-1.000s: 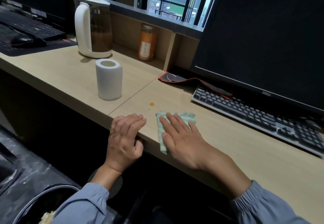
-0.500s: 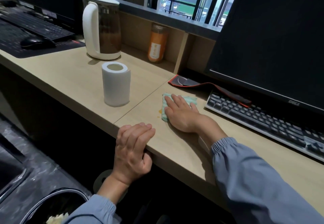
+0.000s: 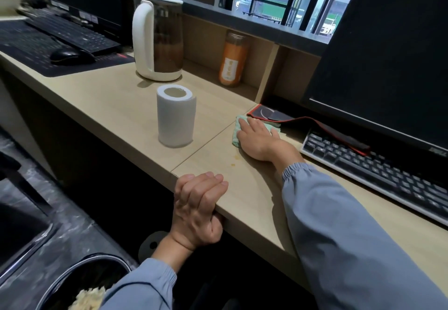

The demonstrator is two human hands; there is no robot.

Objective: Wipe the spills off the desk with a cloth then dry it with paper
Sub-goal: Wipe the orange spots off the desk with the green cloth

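My right hand [image 3: 260, 140] lies flat on a pale green cloth [image 3: 235, 135], pressing it onto the light wooden desk [image 3: 244, 198] at the far side, right beside the red-edged mouse pad [image 3: 269, 113]. Only the cloth's left edge and a strip past my fingertips show. Faint yellowish spill specks [image 3: 233, 163] remain on the desk just in front of my right hand. My left hand [image 3: 197, 206] grips the desk's front edge, fingers on top, thumb below. A white paper roll [image 3: 176, 115] stands upright to the left of the cloth.
A white kettle [image 3: 157, 35] and an orange bottle [image 3: 233, 60] stand at the back. A black keyboard [image 3: 378, 166] and a dark monitor [image 3: 392, 50] fill the right side. Another keyboard and mouse [image 3: 69, 55] lie far left. A bin [image 3: 80, 285] sits below.
My right hand has pushed the cloth away from me, from the front edge over the orange spill to the mouse pad's edge. The left hand has stayed on the desk edge.
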